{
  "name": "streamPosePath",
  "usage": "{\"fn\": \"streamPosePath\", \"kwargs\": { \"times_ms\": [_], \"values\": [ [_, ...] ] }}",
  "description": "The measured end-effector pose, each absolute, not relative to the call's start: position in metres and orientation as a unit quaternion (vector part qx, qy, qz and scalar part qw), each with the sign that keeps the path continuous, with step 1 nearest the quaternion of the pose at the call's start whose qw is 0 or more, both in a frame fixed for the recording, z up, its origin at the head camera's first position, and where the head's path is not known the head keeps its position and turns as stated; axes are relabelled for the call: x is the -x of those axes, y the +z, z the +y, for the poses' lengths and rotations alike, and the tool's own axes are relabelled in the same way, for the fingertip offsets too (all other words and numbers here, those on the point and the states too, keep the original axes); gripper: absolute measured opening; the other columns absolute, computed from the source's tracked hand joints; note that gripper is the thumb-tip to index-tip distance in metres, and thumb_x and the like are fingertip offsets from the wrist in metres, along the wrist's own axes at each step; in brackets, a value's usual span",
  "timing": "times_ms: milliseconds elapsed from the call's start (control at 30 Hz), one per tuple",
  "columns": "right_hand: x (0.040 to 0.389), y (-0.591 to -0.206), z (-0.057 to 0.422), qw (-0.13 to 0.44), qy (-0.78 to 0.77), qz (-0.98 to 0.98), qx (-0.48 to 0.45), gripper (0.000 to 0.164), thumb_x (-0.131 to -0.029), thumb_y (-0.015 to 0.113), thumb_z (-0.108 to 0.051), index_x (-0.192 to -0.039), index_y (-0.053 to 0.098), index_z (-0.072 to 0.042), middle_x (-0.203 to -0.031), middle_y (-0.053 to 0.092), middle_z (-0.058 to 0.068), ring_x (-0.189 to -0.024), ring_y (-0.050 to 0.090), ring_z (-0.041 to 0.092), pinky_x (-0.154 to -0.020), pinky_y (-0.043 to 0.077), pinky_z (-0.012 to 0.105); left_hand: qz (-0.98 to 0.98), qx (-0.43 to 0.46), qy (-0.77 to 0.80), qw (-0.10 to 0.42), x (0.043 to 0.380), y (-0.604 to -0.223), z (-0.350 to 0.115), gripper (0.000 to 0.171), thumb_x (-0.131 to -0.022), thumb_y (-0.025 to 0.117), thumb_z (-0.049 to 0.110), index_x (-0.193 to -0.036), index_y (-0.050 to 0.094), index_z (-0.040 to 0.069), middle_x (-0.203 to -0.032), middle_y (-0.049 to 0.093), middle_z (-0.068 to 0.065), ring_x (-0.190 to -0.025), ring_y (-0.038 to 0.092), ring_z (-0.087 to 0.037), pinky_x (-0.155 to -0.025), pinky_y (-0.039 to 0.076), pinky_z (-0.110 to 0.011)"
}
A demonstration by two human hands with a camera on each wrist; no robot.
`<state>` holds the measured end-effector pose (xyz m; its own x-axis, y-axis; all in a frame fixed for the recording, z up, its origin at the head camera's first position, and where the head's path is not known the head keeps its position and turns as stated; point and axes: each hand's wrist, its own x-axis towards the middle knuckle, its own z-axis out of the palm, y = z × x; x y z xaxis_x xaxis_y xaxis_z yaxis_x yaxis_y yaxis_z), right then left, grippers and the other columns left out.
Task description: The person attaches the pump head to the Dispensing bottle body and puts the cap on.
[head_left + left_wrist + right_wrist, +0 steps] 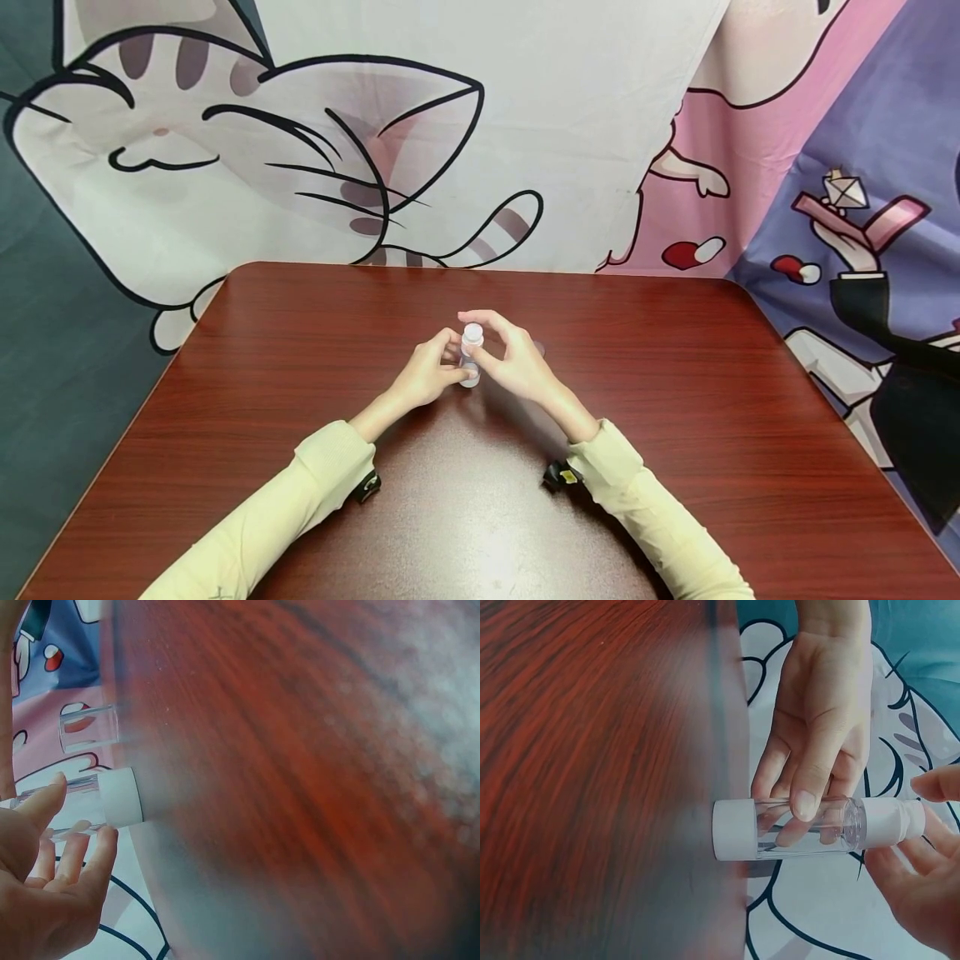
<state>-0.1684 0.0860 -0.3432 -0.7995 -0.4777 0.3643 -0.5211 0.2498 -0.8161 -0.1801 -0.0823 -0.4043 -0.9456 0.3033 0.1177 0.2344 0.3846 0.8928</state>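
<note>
A small clear bottle [470, 367] with a white base and a white top stands upright on the table between the two hands. My left hand [429, 367] holds its clear body, the thumb [810, 776] lying across the near side and the other fingers behind. Around the white top [885, 821], my right hand [517, 358] has its thumb against the collar and the index finger reaching over to the far side. Beyond the bottle lies a clear cap [90, 729], partly hidden behind the right hand in the head view.
The brown wooden table [315, 333] reaches out on every side of the hands, its far edge close to a printed cloth [570, 125] with cartoon figures. A black wrist camera [561, 477] sits under the right sleeve, another [366, 486] under the left.
</note>
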Motion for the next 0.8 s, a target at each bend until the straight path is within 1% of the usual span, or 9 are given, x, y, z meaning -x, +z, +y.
{"fn": "streamPosePath", "kwargs": {
  "times_ms": [167, 267, 400, 533, 800],
  "values": [
    [0.168, -0.343, 0.088, 0.000, 0.527, -0.786, -0.323, 0.038, -0.088, 0.054, 0.013, -0.125, 0.053, 0.010, -0.131, 0.057, 0.023, -0.125, 0.053, 0.037, -0.108, 0.044, 0.037, 0.837, -0.159, 0.523, 0.032, 0.180, -0.404, -0.083, 0.036, -0.081, 0.074, 0.003, -0.108, 0.052, -0.002, -0.109, 0.064, -0.019, -0.101, 0.066, -0.032, -0.086, 0.058, -0.037],
    [0.169, -0.344, 0.088, 0.001, 0.523, -0.790, -0.318, 0.039, -0.086, 0.053, 0.014, -0.125, 0.053, 0.010, -0.129, 0.058, 0.024, -0.122, 0.055, 0.038, -0.106, 0.045, 0.037, 0.835, -0.154, 0.527, 0.039, 0.181, -0.404, -0.083, 0.036, -0.081, 0.075, 0.003, -0.109, 0.052, -0.002, -0.112, 0.063, -0.019, -0.103, 0.065, -0.032, -0.088, 0.057, -0.036],
    [0.179, -0.359, 0.091, 0.007, 0.517, -0.797, -0.312, 0.038, -0.087, 0.053, 0.014, -0.124, 0.055, 0.008, -0.125, 0.061, 0.022, -0.117, 0.060, 0.034, -0.103, 0.048, 0.039, 0.836, -0.153, 0.526, 0.041, 0.181, -0.405, -0.082, 0.037, -0.081, 0.074, 0.002, -0.110, 0.052, -0.003, -0.114, 0.063, -0.020, -0.104, 0.065, -0.032, -0.088, 0.057, -0.034],
    [0.190, -0.373, 0.095, 0.015, 0.512, -0.800, -0.312, 0.036, -0.087, 0.058, 0.009, -0.123, 0.059, 0.003, -0.120, 0.065, 0.017, -0.112, 0.064, 0.027, -0.101, 0.050, 0.038, 0.836, -0.159, 0.524, 0.038, 0.181, -0.404, -0.082, 0.036, -0.081, 0.074, 0.002, -0.110, 0.051, -0.003, -0.114, 0.063, -0.020, -0.103, 0.065, -0.033, -0.087, 0.058, -0.034],
    [0.193, -0.374, 0.097, 0.026, 0.511, -0.807, -0.294, 0.032, -0.086, 0.066, -0.001, -0.117, 0.063, -0.007, -0.107, 0.070, 0.010, -0.098, 0.068, 0.020, -0.091, 0.056, 0.031, 0.830, -0.161, 0.533, 0.033, 0.181, -0.405, -0.082, 0.035, -0.081, 0.074, 0.001, -0.108, 0.052, -0.003, -0.111, 0.064, -0.020, -0.102, 0.066, -0.033, -0.087, 0.058, -0.036]
  ]
}}
